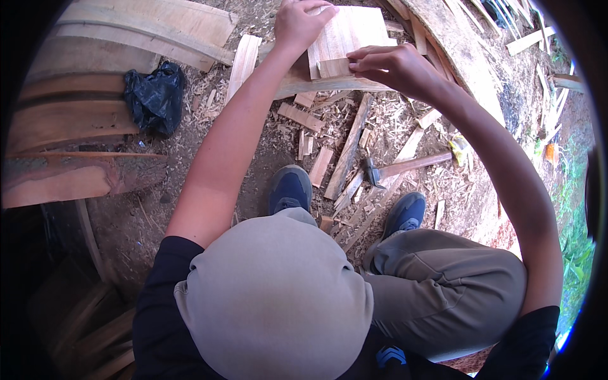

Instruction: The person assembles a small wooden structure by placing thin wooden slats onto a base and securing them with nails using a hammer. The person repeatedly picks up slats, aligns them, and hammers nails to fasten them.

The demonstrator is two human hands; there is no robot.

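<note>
A flat, pale wooden panel (358,26) lies over a wooden beam (310,84) at the far middle. At its far left edge, my left hand (299,25) grips the panel, with the fingers bent over its top and some fingertips out of sight. My right hand (399,66) pinches a small wooden strip (334,68) that sits along the panel's near edge. Its thumb and fingers come together at the strip's right end. Next to my left wrist, a loose pale board (243,62) leans at a slant.
A hammer (405,166) lies on the ground near my right shoe (404,214). Wood shavings and several offcuts (321,166) surround it. Large curved planks (69,104) and a black plastic bag (155,98) are at left. A long board (456,57) runs along the right.
</note>
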